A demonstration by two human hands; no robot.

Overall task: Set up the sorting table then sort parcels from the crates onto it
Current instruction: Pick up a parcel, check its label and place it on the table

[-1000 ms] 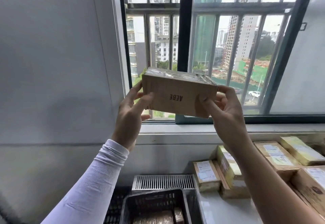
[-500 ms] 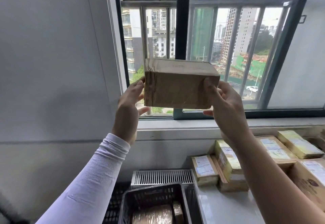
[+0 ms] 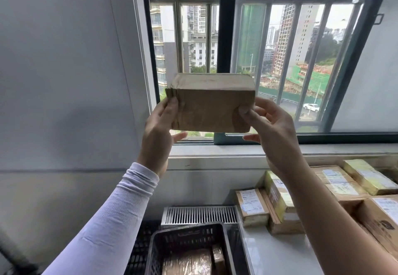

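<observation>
Both hands, the left hand (image 3: 158, 128) and right hand (image 3: 272, 130), pinched the taped brown parcel (image 3: 210, 102) by its ends before the barred window (image 3: 269, 48).

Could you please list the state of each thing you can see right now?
Box: held up at the window, no label showing.
Left hand: grips the box's left end.
Right hand: grips its right end.
Crate: open, parcels inside.
Table: sorted parcels along its far side.

Parcel (image 3: 212, 104): matt brown cardboard, creased. Crate (image 3: 155, 244): black plastic lattice. Worktop (image 3: 277, 255): glossy white. Sleeve (image 3: 112, 216): ribbed cloth.
</observation>
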